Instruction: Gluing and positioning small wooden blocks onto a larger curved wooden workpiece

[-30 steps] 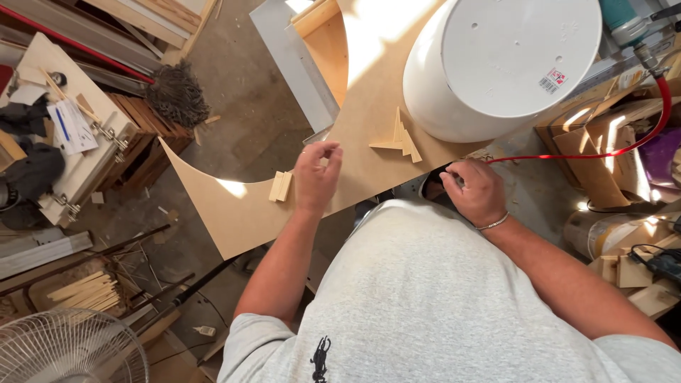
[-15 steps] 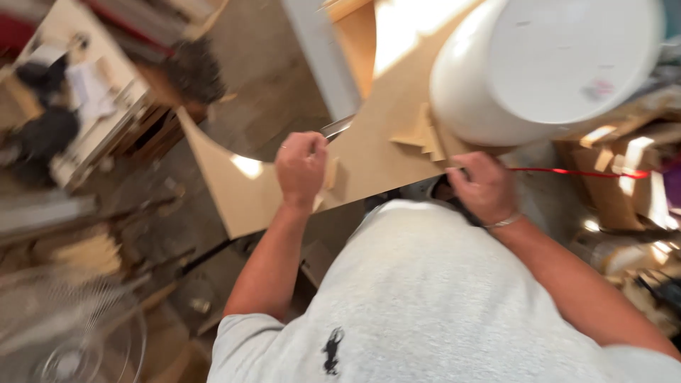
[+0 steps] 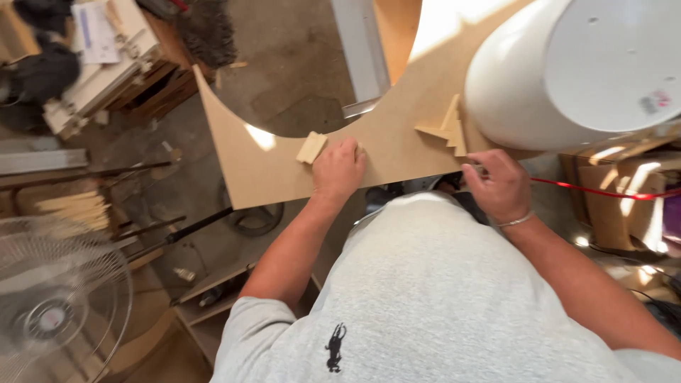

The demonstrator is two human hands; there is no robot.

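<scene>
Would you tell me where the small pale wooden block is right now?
In the head view, the small wooden block lies on the curved brown board, left of centre, just beside the left hand.

A woodworking shop: a large curved-cut sheet of tan fibreboard (image 3: 383, 142) fills the middle, small stepped offcut wood blocks (image 3: 447, 129) lie on it, stacked pale timber strips (image 3: 71, 209) sit left, above a dusty concrete floor (image 3: 284, 64).

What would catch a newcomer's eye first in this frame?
A big white tub lies on its side at upper right, on a curved brown board. The left hand presses on the board beside a small wood block; the right hand sits at the board's near edge, by stepped offcuts.
</scene>
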